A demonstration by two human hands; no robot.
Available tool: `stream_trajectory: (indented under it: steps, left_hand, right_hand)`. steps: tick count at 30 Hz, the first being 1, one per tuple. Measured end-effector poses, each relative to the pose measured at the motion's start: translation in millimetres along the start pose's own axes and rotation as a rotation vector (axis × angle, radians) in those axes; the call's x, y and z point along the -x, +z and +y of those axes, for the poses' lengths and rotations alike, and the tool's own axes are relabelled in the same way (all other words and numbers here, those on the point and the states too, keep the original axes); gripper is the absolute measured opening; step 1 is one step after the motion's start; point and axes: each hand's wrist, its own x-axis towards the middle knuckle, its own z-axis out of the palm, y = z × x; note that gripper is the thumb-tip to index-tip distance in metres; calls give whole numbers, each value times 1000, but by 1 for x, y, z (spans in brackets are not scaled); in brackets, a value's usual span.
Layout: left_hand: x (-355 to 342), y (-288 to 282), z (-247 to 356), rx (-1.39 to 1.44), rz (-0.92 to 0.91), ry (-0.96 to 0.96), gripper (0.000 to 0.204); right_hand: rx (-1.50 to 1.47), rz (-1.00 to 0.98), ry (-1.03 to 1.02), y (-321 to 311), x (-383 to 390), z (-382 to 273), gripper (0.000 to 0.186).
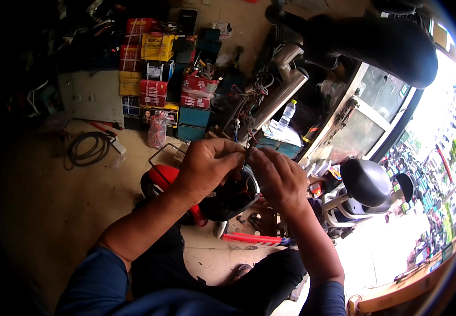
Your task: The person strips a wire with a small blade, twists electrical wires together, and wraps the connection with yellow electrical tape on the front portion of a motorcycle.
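Observation:
My left hand [204,166] and my right hand [280,179] meet fingertip to fingertip in the middle of the view. Both are closed in a pinch on thin dark wire [247,138], which rises above the fingers; the exact spot they grip is mostly hidden. Just below them is an open black housing [232,205] with a pale rim and some wiring inside. A red rounded body part [166,177] lies beyond my left wrist. Further off, a loose bundle of coloured wires [257,90] hangs beside a silver metal tube [283,97].
Stacked boxes [153,94] and a grey cabinet [90,97] line the back left. A coiled black cable [88,149] lies on the floor. A water bottle [287,114] stands behind my right hand. At right are a scooter seat [366,181] and a glazed door [378,97].

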Motion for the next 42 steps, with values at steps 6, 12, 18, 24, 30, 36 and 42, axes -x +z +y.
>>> stream_trajectory:
  steps: [6,12,18,24,30,36,42]
  left_hand:
    - [2,6,-1,-33,2,68,13]
    - [3,7,-3,13,-14,35,16]
    - [1,5,-10,33,-5,14,16]
    - [3,8,-10,-13,6,73,16]
    - [5,9,-10,34,-13,59,14]
    - [5,8,-10,-2,19,61,14]
    - [7,7,-8,-52,-7,82,13]
  right_hand:
    - [-188,-56,115,-1,-6,-4,15]
    - [-1277,-324,1288,-7,-3,-2,24]
    - [-98,45,126,1,6,-4,27]
    - [-366,-79,350,5,6,-10,9]
    - [-682,-104,838,9,16,-13,17]
    - [15,-46,-42,5,15,1,34]
    - [-1272,-359,1247,1,7,-7,17]
